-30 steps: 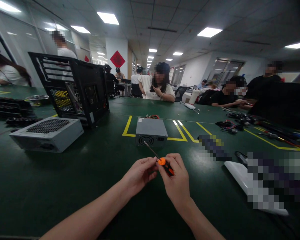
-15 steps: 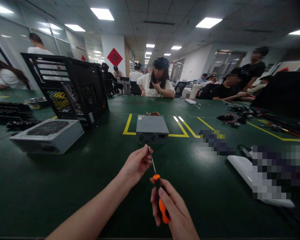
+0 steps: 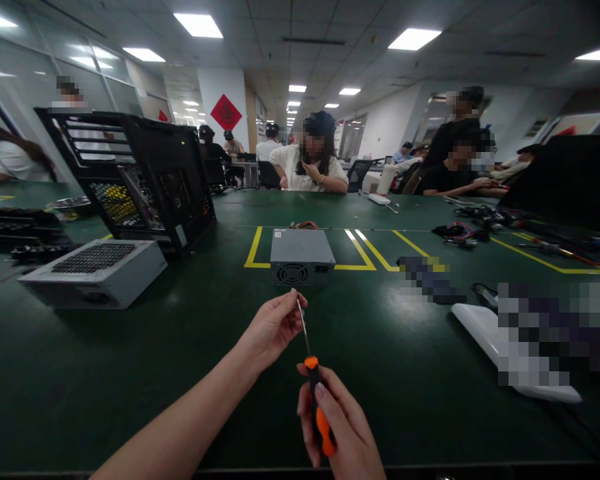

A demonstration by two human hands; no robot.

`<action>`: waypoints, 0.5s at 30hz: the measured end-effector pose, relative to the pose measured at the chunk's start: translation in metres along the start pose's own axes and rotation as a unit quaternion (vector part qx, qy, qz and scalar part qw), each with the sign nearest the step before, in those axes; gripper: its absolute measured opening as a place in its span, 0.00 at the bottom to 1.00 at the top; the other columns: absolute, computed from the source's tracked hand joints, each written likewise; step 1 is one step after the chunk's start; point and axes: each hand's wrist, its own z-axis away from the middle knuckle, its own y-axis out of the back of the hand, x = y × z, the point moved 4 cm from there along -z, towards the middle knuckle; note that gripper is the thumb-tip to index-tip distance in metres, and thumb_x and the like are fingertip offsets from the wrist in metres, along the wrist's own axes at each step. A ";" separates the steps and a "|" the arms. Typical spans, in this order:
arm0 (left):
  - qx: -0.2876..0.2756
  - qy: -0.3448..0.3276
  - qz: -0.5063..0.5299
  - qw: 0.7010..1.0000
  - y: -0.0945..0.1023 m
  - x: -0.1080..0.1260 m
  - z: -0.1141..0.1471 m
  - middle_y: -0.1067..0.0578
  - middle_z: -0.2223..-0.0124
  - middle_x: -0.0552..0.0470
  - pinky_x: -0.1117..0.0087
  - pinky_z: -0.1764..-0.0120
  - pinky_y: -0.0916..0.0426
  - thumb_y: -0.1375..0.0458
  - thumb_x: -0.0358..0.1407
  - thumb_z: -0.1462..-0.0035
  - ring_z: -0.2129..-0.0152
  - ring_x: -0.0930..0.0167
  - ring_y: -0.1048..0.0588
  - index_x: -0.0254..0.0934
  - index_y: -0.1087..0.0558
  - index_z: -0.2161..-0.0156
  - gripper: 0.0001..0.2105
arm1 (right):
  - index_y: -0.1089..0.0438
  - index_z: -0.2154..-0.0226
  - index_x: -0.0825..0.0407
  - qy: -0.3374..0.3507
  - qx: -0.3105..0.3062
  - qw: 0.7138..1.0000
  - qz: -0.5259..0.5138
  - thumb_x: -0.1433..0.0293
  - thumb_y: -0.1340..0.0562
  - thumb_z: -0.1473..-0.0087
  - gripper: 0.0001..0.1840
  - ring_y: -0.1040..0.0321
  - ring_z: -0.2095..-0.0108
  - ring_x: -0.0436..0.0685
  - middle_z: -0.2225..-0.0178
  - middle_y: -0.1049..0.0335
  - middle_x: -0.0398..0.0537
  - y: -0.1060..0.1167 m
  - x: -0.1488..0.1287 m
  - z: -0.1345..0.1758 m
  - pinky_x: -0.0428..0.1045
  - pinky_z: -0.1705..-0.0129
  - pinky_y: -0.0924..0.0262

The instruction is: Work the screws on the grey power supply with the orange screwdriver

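Note:
My right hand (image 3: 343,427) is wrapped around the orange and black handle of a screwdriver (image 3: 322,417), whose shaft points up and away from me. At the shaft's far end, the fingers of my left hand (image 3: 275,327) are pinched together. Whatever they hold at the tip is too small to make out. Just beyond my fingertips a grey power supply unit (image 3: 303,247) rests on the green table, its fan grille and socket facing me and its cables behind it.
A second power supply (image 3: 95,270) lies at the left, before a black computer case (image 3: 145,173). Yellow tape (image 3: 254,248) marks the table (image 3: 220,413). On the right are a white object (image 3: 480,330), partly pixelated, and tangled cables (image 3: 457,235). A person (image 3: 310,160) is across the table.
My right hand and the screwdriver have dropped slightly toward me, while my left hand stays nearly in place. The view has shifted a little. At the back right, a standing person has moved left.

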 end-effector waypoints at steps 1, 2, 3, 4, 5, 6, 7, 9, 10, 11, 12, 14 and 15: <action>-0.004 -0.001 -0.008 1.000 -0.001 0.000 0.000 0.34 0.75 0.55 0.81 0.76 0.39 0.39 0.37 0.50 0.81 0.82 0.37 0.31 0.29 0.72 0.09 | 0.35 0.60 0.53 0.000 0.003 1.000 -0.005 0.54 0.39 0.55 0.24 0.44 0.83 0.44 0.76 0.36 0.43 0.000 0.000 0.001 0.40 0.85 0.54; -0.008 -0.001 -0.019 1.000 -0.002 0.001 0.001 0.34 0.76 0.55 0.81 0.76 0.39 0.40 0.37 0.50 0.81 0.82 0.37 0.31 0.29 0.71 0.09 | 0.34 0.61 0.53 0.002 0.005 1.000 -0.009 0.54 0.38 0.55 0.23 0.44 0.83 0.44 0.76 0.36 0.43 0.000 0.000 0.001 0.40 0.86 0.55; -0.010 -0.005 -0.032 0.999 -0.003 0.002 0.002 0.35 0.76 0.55 0.81 0.75 0.39 0.40 0.38 0.50 0.81 0.82 0.37 0.30 0.28 0.71 0.09 | 0.34 0.61 0.52 0.004 0.007 1.000 -0.014 0.54 0.38 0.55 0.23 0.44 0.84 0.43 0.76 0.37 0.43 0.000 0.000 0.002 0.39 0.86 0.56; -0.013 -0.012 -0.050 0.999 -0.005 0.003 0.003 0.35 0.76 0.55 0.80 0.75 0.40 0.40 0.38 0.50 0.81 0.82 0.37 0.30 0.28 0.71 0.10 | 0.34 0.62 0.52 0.006 0.011 1.000 -0.019 0.55 0.38 0.56 0.22 0.45 0.84 0.43 0.76 0.37 0.42 0.000 -0.001 0.002 0.39 0.86 0.57; -0.014 -0.023 -0.073 0.997 -0.006 0.005 0.004 0.34 0.76 0.55 0.80 0.74 0.40 0.40 0.38 0.50 0.81 0.82 0.37 0.30 0.28 0.71 0.10 | 0.34 0.62 0.51 0.009 0.016 1.000 -0.025 0.55 0.37 0.56 0.21 0.45 0.83 0.43 0.76 0.37 0.42 0.001 -0.002 0.003 0.39 0.86 0.59; -0.016 -0.037 -0.099 0.994 -0.008 0.007 0.006 0.34 0.76 0.55 0.79 0.74 0.40 0.41 0.39 0.50 0.80 0.81 0.37 0.30 0.28 0.71 0.10 | 0.34 0.63 0.51 0.009 0.020 0.999 -0.031 0.55 0.37 0.57 0.21 0.45 0.83 0.43 0.76 0.37 0.42 0.002 -0.003 0.003 0.39 0.86 0.60; -0.017 -0.055 -0.127 0.990 -0.010 0.009 0.007 0.34 0.75 0.55 0.79 0.73 0.40 0.41 0.39 0.50 0.80 0.81 0.37 0.31 0.28 0.71 0.10 | 0.35 0.63 0.50 0.006 0.022 0.999 -0.038 0.56 0.36 0.58 0.21 0.45 0.83 0.43 0.76 0.36 0.42 0.003 -0.003 0.003 0.39 0.86 0.60; -0.015 -0.085 -0.175 0.981 -0.011 0.013 0.008 0.34 0.76 0.55 0.78 0.73 0.40 0.41 0.39 0.50 0.80 0.80 0.37 0.31 0.28 0.70 0.10 | 0.35 0.64 0.50 -0.010 0.021 0.998 -0.054 0.57 0.35 0.59 0.20 0.46 0.83 0.43 0.75 0.36 0.41 0.004 -0.004 0.003 0.39 0.87 0.60; -0.013 -0.092 -0.188 0.978 -0.011 0.013 0.008 0.34 0.77 0.55 0.78 0.73 0.41 0.41 0.39 0.50 0.80 0.80 0.37 0.31 0.28 0.70 0.10 | 0.35 0.65 0.49 -0.019 0.021 0.998 -0.064 0.58 0.35 0.58 0.19 0.46 0.83 0.43 0.75 0.36 0.41 0.005 -0.004 0.003 0.39 0.86 0.60; -0.009 -0.092 -0.192 0.977 -0.010 0.013 0.008 0.34 0.78 0.56 0.78 0.73 0.41 0.41 0.40 0.49 0.80 0.80 0.37 0.32 0.28 0.70 0.10 | 0.35 0.65 0.49 -0.028 0.021 0.997 -0.075 0.59 0.35 0.58 0.17 0.46 0.83 0.43 0.74 0.36 0.40 0.005 -0.004 0.002 0.39 0.86 0.60; -0.004 -0.085 -0.188 0.978 -0.009 0.012 0.006 0.35 0.78 0.56 0.78 0.73 0.41 0.41 0.40 0.50 0.80 0.79 0.37 0.32 0.29 0.70 0.11 | 0.35 0.66 0.50 -0.036 0.023 0.995 -0.088 0.60 0.35 0.58 0.17 0.45 0.82 0.43 0.74 0.36 0.40 0.005 -0.003 0.001 0.39 0.86 0.59; 0.006 -0.063 -0.168 0.984 -0.004 0.008 0.004 0.35 0.77 0.56 0.78 0.73 0.41 0.41 0.41 0.50 0.80 0.80 0.37 0.32 0.29 0.70 0.11 | 0.35 0.66 0.50 -0.048 0.032 0.991 -0.117 0.62 0.34 0.59 0.17 0.42 0.80 0.45 0.74 0.35 0.41 0.005 -0.003 -0.002 0.39 0.84 0.55; 0.012 -0.054 -0.156 0.986 -0.002 0.006 0.002 0.35 0.77 0.56 0.79 0.74 0.41 0.41 0.41 0.50 0.80 0.80 0.37 0.32 0.29 0.70 0.11 | 0.35 0.66 0.51 -0.051 0.037 0.989 -0.130 0.62 0.34 0.60 0.17 0.40 0.78 0.46 0.74 0.35 0.42 0.005 -0.003 -0.003 0.40 0.83 0.53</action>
